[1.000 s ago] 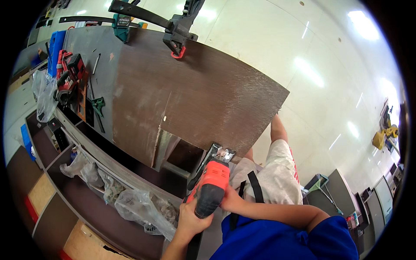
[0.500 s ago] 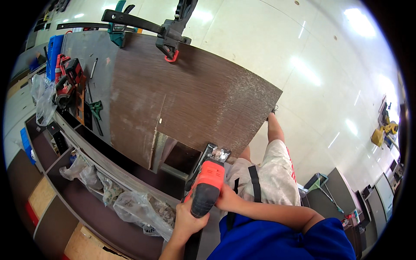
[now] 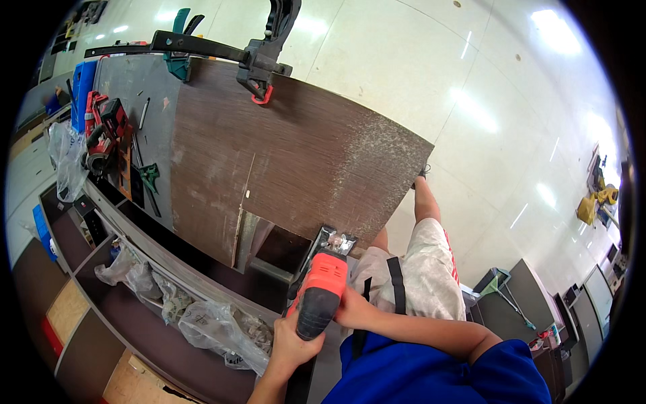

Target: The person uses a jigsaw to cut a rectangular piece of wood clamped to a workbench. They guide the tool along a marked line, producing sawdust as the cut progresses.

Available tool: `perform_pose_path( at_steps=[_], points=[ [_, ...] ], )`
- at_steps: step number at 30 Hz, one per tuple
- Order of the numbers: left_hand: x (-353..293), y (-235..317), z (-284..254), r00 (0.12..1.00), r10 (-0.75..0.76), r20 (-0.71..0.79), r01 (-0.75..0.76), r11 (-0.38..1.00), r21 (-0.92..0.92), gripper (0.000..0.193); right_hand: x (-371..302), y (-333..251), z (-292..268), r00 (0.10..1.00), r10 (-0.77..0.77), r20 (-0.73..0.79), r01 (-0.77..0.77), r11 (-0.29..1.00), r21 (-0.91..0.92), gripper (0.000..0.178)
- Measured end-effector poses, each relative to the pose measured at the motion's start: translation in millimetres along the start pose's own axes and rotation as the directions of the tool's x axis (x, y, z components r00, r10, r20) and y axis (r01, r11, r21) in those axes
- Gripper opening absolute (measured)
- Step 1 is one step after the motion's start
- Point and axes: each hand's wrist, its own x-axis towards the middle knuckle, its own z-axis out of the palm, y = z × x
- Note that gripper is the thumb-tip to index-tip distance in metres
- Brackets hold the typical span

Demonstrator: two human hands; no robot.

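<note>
Both hands close round a red and black jigsaw. My left hand wraps its rear left side, and my right hand grips it from the right. The metal shoe of the tool rests at the near edge of a brown wood-grain board, beside a rectangular cut-out. The blade is hidden beneath the tool. A pale, dusty band runs over the board's right part. At the far edge, a black bar clamp with a red pad bears on the board, next to a green clamp.
Left on the grey surface lie a red power tool, a green hand clamp and a pen. Plastic bags fill an open brown cabinet at lower left. A dustpan stands on the floor at right.
The board and clamps appear shifted slightly left and down in the view. Both hands keep their hold on the jigsaw, which stays at almost the same spot by the cut-out.
</note>
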Motion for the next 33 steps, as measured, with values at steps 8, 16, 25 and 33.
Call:
perform_pose_path(
  at_steps=[8, 16, 25, 33],
  points=[
    [2, 3, 0, 1.000, 0.013, -0.018, -0.013, 1.000, 0.004, 0.027, 1, -21, -1, 1.000, -0.013, 0.012, 0.012, 1.000, 0.026, 0.072],
    [1, 1, -2, 1.000, 0.006, 0.014, -0.007, 0.999, 0.042, 0.029, 4, -23, -4, 0.998, -0.051, 0.037, 0.050, 0.999, 0.018, 0.070],
    [3, 6, -2, 1.000, 0.010, 0.022, -0.010, 1.000, 0.019, 0.031, 2, -32, -7, 0.999, 0.001, 0.038, -0.004, 0.997, 0.075, 0.071],
    [5, 8, 1, 1.000, 0.002, -0.005, -0.002, 1.000, -0.010, 0.028, 3, -31, -9, 1.000, 0.012, 0.020, -0.012, 0.999, 0.030, 0.072]
  ],
)
